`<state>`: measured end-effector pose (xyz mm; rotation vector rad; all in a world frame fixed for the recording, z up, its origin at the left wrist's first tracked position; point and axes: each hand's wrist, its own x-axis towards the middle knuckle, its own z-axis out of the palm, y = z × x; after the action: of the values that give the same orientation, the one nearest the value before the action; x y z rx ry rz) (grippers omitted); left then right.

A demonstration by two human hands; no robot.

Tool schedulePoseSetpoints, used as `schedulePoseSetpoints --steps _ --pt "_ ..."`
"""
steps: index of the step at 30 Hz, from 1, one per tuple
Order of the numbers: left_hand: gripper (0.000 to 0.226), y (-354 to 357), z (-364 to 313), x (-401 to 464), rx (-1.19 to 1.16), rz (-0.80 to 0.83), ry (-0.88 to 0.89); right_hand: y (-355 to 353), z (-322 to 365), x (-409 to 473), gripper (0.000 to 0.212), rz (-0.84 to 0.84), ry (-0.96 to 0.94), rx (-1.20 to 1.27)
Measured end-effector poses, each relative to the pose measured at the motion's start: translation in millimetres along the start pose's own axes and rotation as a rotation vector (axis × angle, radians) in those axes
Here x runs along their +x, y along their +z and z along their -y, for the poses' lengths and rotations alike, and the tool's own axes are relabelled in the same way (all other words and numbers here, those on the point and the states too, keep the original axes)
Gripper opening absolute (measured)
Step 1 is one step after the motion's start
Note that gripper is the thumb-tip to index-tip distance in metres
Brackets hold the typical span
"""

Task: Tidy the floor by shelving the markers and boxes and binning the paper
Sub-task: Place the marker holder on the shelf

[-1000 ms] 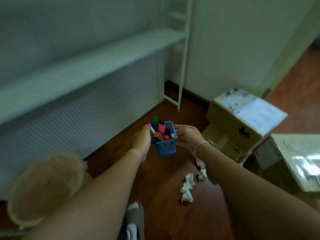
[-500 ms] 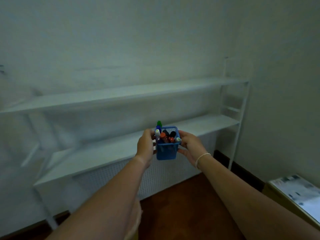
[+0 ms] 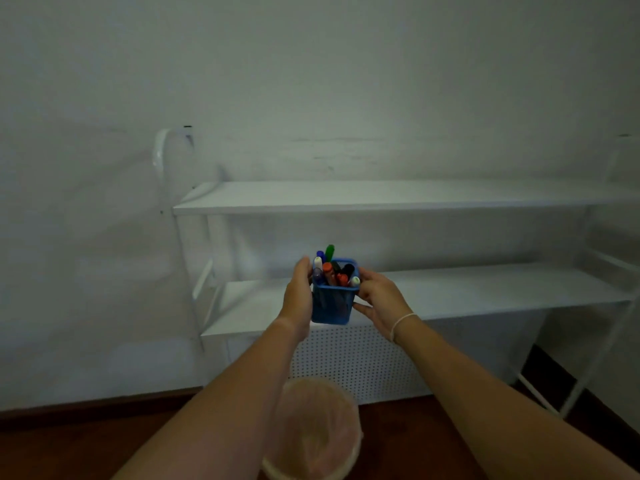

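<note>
A blue mesh pen holder (image 3: 331,307) full of several coloured markers (image 3: 329,268) is held upright in front of the white shelf unit. My left hand (image 3: 298,299) grips its left side and my right hand (image 3: 380,301) grips its right side. The holder hangs level with the front edge of the lower shelf (image 3: 485,292), just in front of it. The upper shelf (image 3: 381,197) is bare. The boxes and the crumpled paper are out of view.
A round bin with a pale liner (image 3: 313,431) stands on the dark wooden floor (image 3: 69,452) right below my arms. A white perforated radiator cover (image 3: 398,362) runs under the lower shelf. White wall behind.
I have lifted the holder from near the floor to shelf height. The view has swung up and left, so the boxes and paper have left the frame and the bin now sits below.
</note>
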<state>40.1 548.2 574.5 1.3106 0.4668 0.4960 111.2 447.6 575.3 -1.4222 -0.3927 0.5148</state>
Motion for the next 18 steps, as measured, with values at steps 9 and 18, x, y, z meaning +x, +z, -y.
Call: schedulePoseSetpoints --steps 9,18 --pt "0.045 -87 8 82 -0.065 -0.141 -0.056 85 -34 82 0.047 0.106 0.076 -0.009" --pt "0.046 -148 29 147 -0.029 -0.261 -0.095 143 -76 154 0.046 0.197 0.136 -0.045"
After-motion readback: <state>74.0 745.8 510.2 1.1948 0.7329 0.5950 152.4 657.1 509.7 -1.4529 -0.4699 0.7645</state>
